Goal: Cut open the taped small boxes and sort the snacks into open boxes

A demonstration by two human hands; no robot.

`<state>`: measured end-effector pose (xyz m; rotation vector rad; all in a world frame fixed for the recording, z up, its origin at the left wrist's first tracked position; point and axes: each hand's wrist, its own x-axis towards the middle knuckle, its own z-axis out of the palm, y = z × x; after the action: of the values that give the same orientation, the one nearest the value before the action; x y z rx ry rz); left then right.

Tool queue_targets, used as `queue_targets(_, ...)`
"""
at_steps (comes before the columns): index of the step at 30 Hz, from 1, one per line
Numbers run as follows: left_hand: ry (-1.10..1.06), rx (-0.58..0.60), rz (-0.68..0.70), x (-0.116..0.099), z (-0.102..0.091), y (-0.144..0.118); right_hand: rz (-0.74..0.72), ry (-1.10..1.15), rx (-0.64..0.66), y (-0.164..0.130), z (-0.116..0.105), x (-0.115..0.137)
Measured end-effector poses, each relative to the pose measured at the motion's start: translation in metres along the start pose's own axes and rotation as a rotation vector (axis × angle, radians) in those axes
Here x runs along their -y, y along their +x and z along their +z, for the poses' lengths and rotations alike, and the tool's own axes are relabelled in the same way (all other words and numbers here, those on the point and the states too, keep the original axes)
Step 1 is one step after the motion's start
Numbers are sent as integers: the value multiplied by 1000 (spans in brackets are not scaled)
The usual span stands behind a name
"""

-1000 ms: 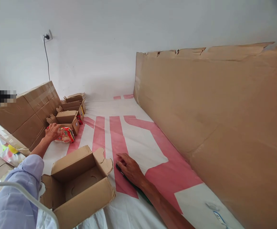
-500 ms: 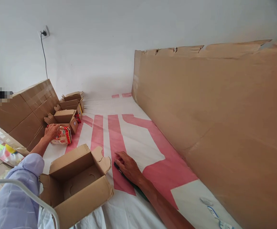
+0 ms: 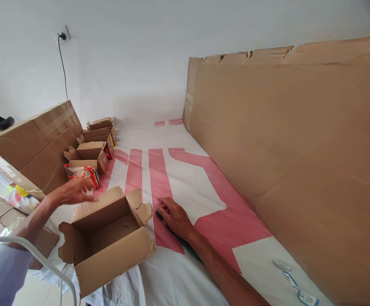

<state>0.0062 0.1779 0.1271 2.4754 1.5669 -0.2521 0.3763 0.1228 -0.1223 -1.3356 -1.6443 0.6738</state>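
Observation:
My left hand [image 3: 78,191] is raised with its fingers apart and nothing in them, slightly blurred, between a red and clear packet [image 3: 87,174] and the open carton in front of me. The packet lies against a row of small cartons [image 3: 84,162]. That nearest open carton [image 3: 115,255] sits tilted on the cloth, its flaps up and only bare cardboard showing inside. To the right of it my right hand [image 3: 175,217] rests on the cloth with loosely extended fingers. A long dark green and black object [image 3: 189,251] lies partly hidden beneath that hand and forearm.
A tall cardboard panel [image 3: 287,140] borders the right side. Stacked brown boxes [image 3: 41,146] line the left. The table has a white and pink cloth [image 3: 197,187]. A pale curved tube [image 3: 35,255] crosses the lower left; small blue-white labels [image 3: 306,296] lie at lower right.
My left hand has let go of the red packet and moved back toward the near carton. The packet stays by the row of cartons. My right hand keeps its place; the view shifted slightly.

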Motion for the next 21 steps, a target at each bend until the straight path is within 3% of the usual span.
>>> queue_targets(4, 145, 75, 27, -38, 43, -28, -7, 7, -6, 0, 0, -1)
queue_targets(7, 240, 116, -15, -44, 54, -25, 5, 15, -7, 0, 1, 0)
queue_targets(10, 259, 114, -66, -28, 36, -9, 13, 32, -6, -1, 0, 3)
queue_targets(16, 322, -65, -163, 34, -19, 29, 8, 51, 0, -1, -2, 5)
queue_targets(21, 363, -170, -258, 64, -33, 32, 0, 45, -18, 1, 3, 0)
